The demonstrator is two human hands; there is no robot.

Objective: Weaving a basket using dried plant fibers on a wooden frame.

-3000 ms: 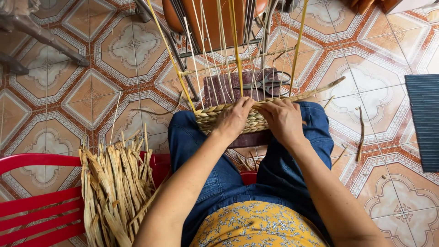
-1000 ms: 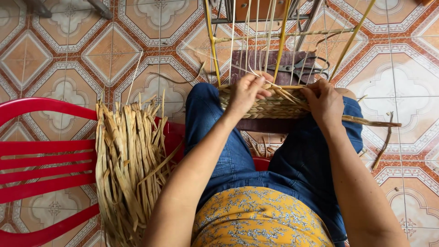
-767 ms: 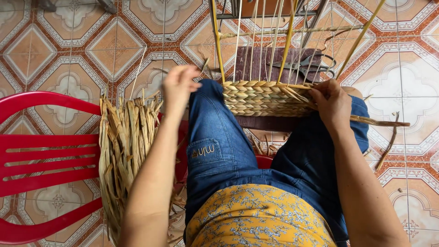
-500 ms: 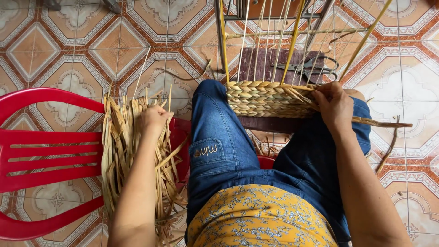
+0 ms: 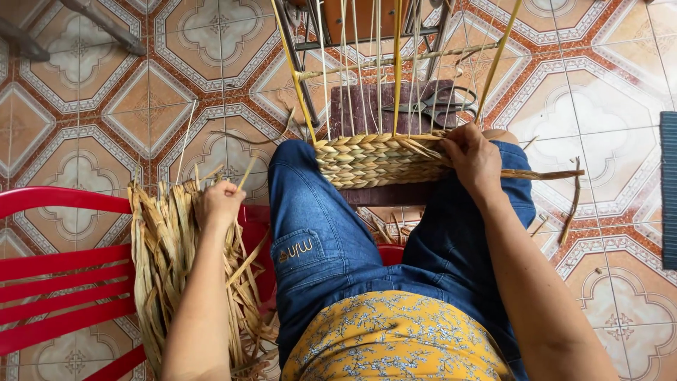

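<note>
Woven band: half-made basket (image 5: pixel 377 159), centre frame on the lap, a few braided rows done
Uprights: bare stakes (image 5: pixel 367 63) above, unwoven
Right hand (image 5: pixel 474 159): gripping basket's edge
Left hand (image 5: pixel 220 203): closed on dried straw strips (image 5: pixel 166 254), lower left

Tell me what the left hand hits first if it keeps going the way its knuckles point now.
The left hand, fisted in the bundle of dried leaf strips, points away from the body. Straight on, it would likely meet only loose strip tips, then the patterned tiled floor; depth is unclear.
</note>
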